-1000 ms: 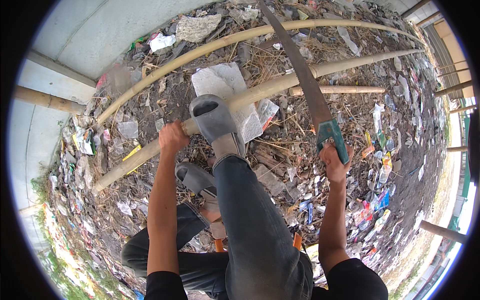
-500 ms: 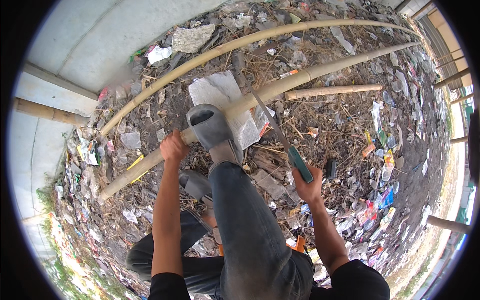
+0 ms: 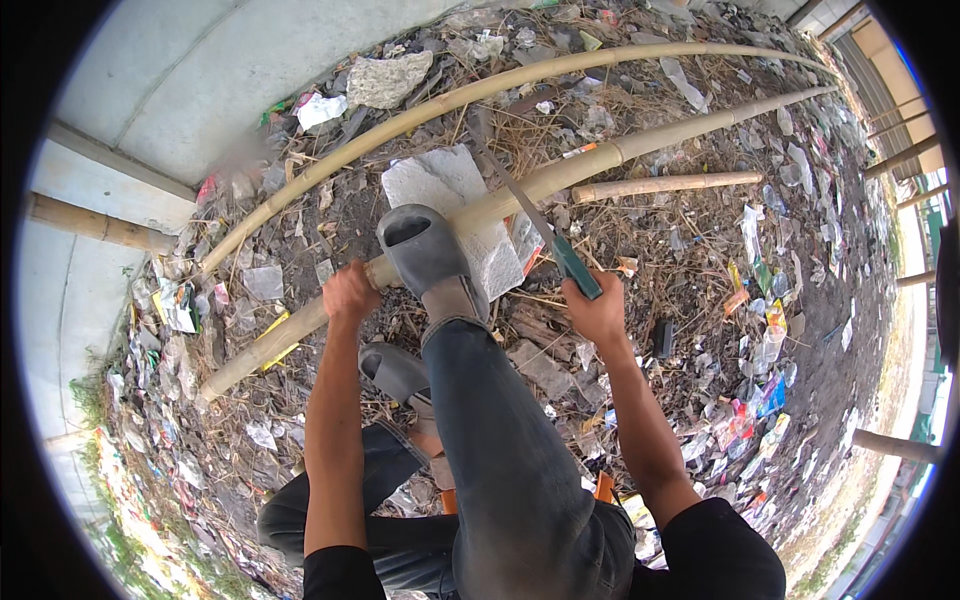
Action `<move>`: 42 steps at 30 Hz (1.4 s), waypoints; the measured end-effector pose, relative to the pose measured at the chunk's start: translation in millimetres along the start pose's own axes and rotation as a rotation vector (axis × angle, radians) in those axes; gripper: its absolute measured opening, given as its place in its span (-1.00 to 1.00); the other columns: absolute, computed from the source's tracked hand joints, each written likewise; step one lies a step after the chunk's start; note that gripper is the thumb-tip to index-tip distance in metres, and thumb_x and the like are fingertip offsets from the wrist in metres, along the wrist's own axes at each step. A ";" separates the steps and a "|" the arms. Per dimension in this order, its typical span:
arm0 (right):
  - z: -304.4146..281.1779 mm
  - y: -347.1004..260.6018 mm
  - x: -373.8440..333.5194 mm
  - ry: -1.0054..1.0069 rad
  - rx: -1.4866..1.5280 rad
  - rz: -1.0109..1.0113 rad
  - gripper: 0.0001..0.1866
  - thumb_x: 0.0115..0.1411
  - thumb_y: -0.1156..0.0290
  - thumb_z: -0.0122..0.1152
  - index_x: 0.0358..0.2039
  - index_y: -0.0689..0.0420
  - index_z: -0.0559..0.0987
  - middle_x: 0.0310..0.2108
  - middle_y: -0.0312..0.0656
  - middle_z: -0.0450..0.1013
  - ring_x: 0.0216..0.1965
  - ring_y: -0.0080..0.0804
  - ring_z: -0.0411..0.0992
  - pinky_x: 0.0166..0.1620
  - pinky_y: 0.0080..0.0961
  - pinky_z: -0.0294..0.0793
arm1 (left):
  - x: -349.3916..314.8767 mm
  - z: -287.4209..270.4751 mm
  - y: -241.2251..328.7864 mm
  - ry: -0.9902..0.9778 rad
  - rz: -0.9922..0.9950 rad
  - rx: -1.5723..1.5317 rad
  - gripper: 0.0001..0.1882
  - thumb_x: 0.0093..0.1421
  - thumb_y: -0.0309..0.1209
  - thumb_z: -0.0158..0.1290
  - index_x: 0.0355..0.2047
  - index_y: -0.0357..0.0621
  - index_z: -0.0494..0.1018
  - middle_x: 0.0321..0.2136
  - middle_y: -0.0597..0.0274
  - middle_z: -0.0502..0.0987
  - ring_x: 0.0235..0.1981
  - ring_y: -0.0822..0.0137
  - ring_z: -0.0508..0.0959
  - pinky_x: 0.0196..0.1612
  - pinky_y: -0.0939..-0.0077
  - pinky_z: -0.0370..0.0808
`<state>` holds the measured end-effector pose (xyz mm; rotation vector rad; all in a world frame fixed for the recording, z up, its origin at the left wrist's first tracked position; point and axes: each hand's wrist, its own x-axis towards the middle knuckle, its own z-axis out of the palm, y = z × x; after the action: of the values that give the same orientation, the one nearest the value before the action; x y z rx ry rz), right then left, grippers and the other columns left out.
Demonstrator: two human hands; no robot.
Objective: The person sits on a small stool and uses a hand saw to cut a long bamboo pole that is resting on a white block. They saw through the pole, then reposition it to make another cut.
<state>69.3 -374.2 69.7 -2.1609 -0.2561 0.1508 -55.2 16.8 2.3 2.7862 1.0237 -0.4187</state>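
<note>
Fingers of the left hand [image 3: 350, 292] are clasping the bamboo pole [image 3: 580, 170] that a shoe [image 3: 428, 245] is pinning over the slab [image 3: 420, 178], apparently for steadiness, with the right hand [image 3: 596, 305] gripping the saw [image 3: 572, 262] across it.

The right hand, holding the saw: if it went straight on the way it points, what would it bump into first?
Probably the bamboo pole that the saw blade crosses, up and left of the right hand in the picture, though depth is hard to judge here.
</note>
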 end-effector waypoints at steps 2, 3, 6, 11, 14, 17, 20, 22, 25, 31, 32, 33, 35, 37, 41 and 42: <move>-44.0 7.9 -32.1 -0.111 0.038 0.078 -0.73 0.19 0.38 0.30 -0.55 0.32 0.58 -0.74 -0.27 0.35 -0.64 -0.63 0.28 -0.54 -0.41 0.24 | 0.1 -0.3 -7.7 -0.021 -0.004 -0.007 -0.64 0.03 -0.37 0.22 -0.13 -0.14 0.53 -0.12 -0.10 0.67 -0.09 -0.11 0.68 0.00 0.06 0.63; -74.2 -2.2 -61.3 -0.148 0.124 0.218 -0.74 0.21 0.42 0.29 -0.57 0.30 0.59 -0.73 -0.40 0.34 -0.61 -0.76 0.26 -0.57 -0.50 0.16 | -3.5 3.8 -15.1 0.009 -0.007 -0.009 -0.64 0.03 -0.36 0.21 -0.12 -0.13 0.53 -0.13 -0.11 0.67 -0.09 -0.11 0.68 0.00 0.06 0.63; -136.8 -3.7 -127.9 -0.166 0.037 0.236 -0.74 0.20 0.44 0.26 -0.60 0.29 0.58 -0.74 -0.39 0.35 -0.63 -0.73 0.24 -0.59 -0.48 0.15 | -1.4 16.3 -11.6 0.065 0.012 -0.020 -0.64 0.04 -0.36 0.20 -0.12 -0.11 0.53 -0.14 -0.12 0.68 -0.09 -0.11 0.69 -0.01 0.07 0.64; -151.8 -61.1 -86.6 -0.171 -0.057 0.223 -0.76 0.18 0.40 0.32 -0.53 0.31 0.63 -0.74 -0.32 0.35 -0.64 -0.67 0.26 -0.57 -0.44 0.20 | 1.0 4.2 4.1 -0.006 -0.025 0.026 -0.62 0.04 -0.36 0.19 -0.08 -0.09 0.54 -0.18 -0.11 0.69 -0.09 -0.10 0.69 -0.02 0.07 0.64; -163.9 -53.3 -61.9 -0.063 -0.074 0.205 -0.76 0.18 0.39 0.32 -0.49 0.32 0.65 -0.73 -0.30 0.36 -0.64 -0.65 0.28 -0.56 -0.43 0.22 | 0.9 4.8 -5.1 0.039 0.005 -0.022 -0.60 0.03 -0.36 0.21 -0.07 -0.08 0.54 -0.18 -0.11 0.69 -0.10 -0.10 0.70 0.00 0.08 0.64; -169.6 -40.7 -46.2 -0.109 -0.058 0.196 -0.75 0.20 0.38 0.31 -0.51 0.33 0.65 -0.73 -0.27 0.37 -0.65 -0.62 0.30 -0.56 -0.42 0.25 | 1.3 4.5 -8.7 0.022 -0.004 0.002 -0.59 0.04 -0.35 0.21 -0.06 -0.07 0.55 -0.18 -0.12 0.70 -0.10 -0.11 0.70 0.04 0.08 0.63; -140.0 -44.9 -81.7 -0.203 -0.045 0.141 -0.75 0.21 0.39 0.30 -0.52 0.32 0.64 -0.73 -0.23 0.39 -0.66 -0.58 0.32 -0.54 -0.40 0.31 | 2.4 1.8 -10.9 0.016 0.007 -0.009 -0.60 0.05 -0.35 0.21 -0.06 -0.08 0.57 -0.17 -0.14 0.69 -0.09 -0.11 0.70 0.07 0.08 0.62; -100.0 -32.2 -101.4 -0.205 0.012 0.042 -0.75 0.21 0.40 0.30 -0.54 0.30 0.64 -0.74 -0.21 0.40 -0.68 -0.57 0.34 -0.54 -0.39 0.34 | 4.8 3.5 -18.1 0.000 0.007 0.010 -0.61 0.05 -0.35 0.20 -0.06 -0.10 0.57 -0.16 -0.15 0.69 -0.07 -0.12 0.70 0.07 0.08 0.62; -36.5 24.8 -60.1 -0.070 0.006 -0.002 -0.65 0.19 0.39 0.30 -0.67 0.27 0.49 -0.76 -0.18 0.35 -0.69 -0.53 0.31 -0.54 -0.32 0.31 | 1.9 3.2 -7.6 -0.017 0.000 0.005 -0.61 0.05 -0.36 0.18 -0.08 -0.13 0.58 -0.15 -0.18 0.69 -0.05 -0.13 0.69 0.08 0.07 0.61; 55.8 -8.0 73.6 0.042 0.079 -0.061 -0.70 0.09 0.30 0.36 -0.53 0.33 0.59 -0.64 0.12 0.45 -0.58 0.07 0.46 -0.39 -0.15 0.44 | 7.2 0.1 -4.6 -0.004 0.029 -0.030 -0.65 0.06 -0.36 0.16 -0.12 -0.15 0.58 -0.19 -0.19 0.68 -0.08 -0.16 0.68 0.04 -0.01 0.61; 53.4 -4.6 70.0 0.031 0.061 -0.075 -0.70 0.10 0.31 0.36 -0.54 0.33 0.58 -0.65 0.12 0.44 -0.59 0.07 0.45 -0.40 -0.15 0.43 | 5.5 -2.4 -3.8 -0.041 0.046 0.010 -0.66 0.06 -0.35 0.18 -0.14 -0.15 0.59 -0.19 -0.19 0.68 -0.10 -0.15 0.69 0.03 0.00 0.61; 49.0 2.3 62.6 0.012 0.036 -0.087 -0.70 0.10 0.31 0.35 -0.54 0.33 0.57 -0.65 0.11 0.44 -0.61 0.08 0.43 -0.42 -0.15 0.42 | 4.4 -2.1 -5.6 -0.035 0.050 0.004 -0.66 0.06 -0.36 0.18 -0.13 -0.15 0.59 -0.20 -0.18 0.69 -0.10 -0.15 0.69 0.03 0.01 0.61; 24.1 8.6 7.9 -0.040 0.004 -0.055 -0.70 0.14 0.36 0.32 -0.59 0.32 0.52 -0.74 -0.05 0.32 -0.69 -0.35 0.28 -0.53 -0.28 0.28 | 2.6 2.7 -21.6 -0.028 0.023 -0.002 -0.66 0.05 -0.36 0.19 -0.12 -0.14 0.59 -0.20 -0.17 0.69 -0.11 -0.13 0.70 0.03 0.02 0.62; -25.1 21.4 -61.1 -0.076 0.090 0.082 -0.71 0.20 0.46 0.29 -0.62 0.30 0.50 -0.75 -0.26 0.31 -0.64 -0.68 0.23 -0.57 -0.44 0.23 | 3.8 -2.0 -17.8 -0.040 0.018 0.004 -0.65 0.05 -0.38 0.19 -0.11 -0.13 0.58 -0.21 -0.16 0.69 -0.11 -0.13 0.70 0.03 0.03 0.62; -35.2 35.6 -86.1 -0.107 0.041 0.022 -0.72 0.22 0.44 0.29 -0.60 0.28 0.53 -0.75 -0.31 0.32 -0.65 -0.70 0.25 -0.58 -0.48 0.21 | 3.2 -5.7 -12.2 -0.055 0.017 -0.006 -0.64 0.05 -0.40 0.19 -0.09 -0.12 0.57 -0.21 -0.15 0.69 -0.10 -0.12 0.70 0.05 0.06 0.63; -21.2 35.6 -66.0 -0.125 0.025 0.030 -0.74 0.21 0.45 0.30 -0.59 0.28 0.53 -0.76 -0.28 0.31 -0.64 -0.69 0.25 -0.57 -0.46 0.24 | 3.8 -4.9 -11.4 -0.057 0.021 -0.005 -0.63 0.05 -0.39 0.19 -0.08 -0.11 0.57 -0.20 -0.15 0.69 -0.09 -0.12 0.70 0.05 0.05 0.62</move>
<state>14.0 -426.6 53.1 -2.1342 -0.2918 0.3048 -58.8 28.9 5.4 2.7610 0.9817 -0.4884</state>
